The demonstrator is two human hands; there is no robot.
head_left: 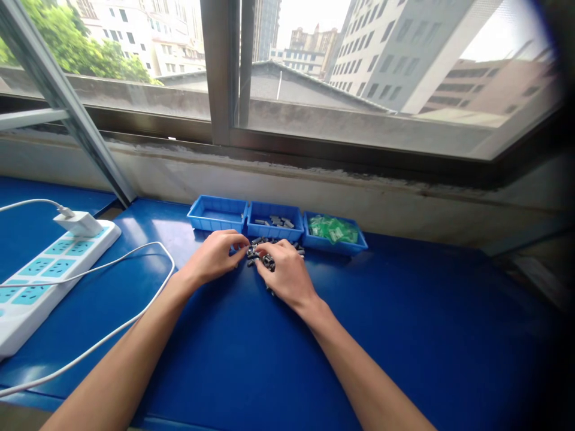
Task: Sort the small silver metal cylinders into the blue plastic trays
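A pile of small dark and grey cylindrical parts point(268, 261) lies on the blue table, in front of the middle bin. My left hand point(218, 254) is at the pile's left edge, thumb and fingers curled together; whatever is between the tips is too small to make out. Over the right side of the pile, my right hand point(290, 272) has its thumb and forefinger bent toward each other among the parts. It covers some of them, and what it pinches cannot be made out. The fingertips of both hands are close together.
Behind the pile stand three blue bins: a left bin point(193, 214), a middle bin point(275, 233) with grey parts, and a right bin point(340, 246) with green pieces. A power strip point(49, 299) with a plugged-in charger point(78, 223) and a white cable point(168, 278) lie left, below a window.
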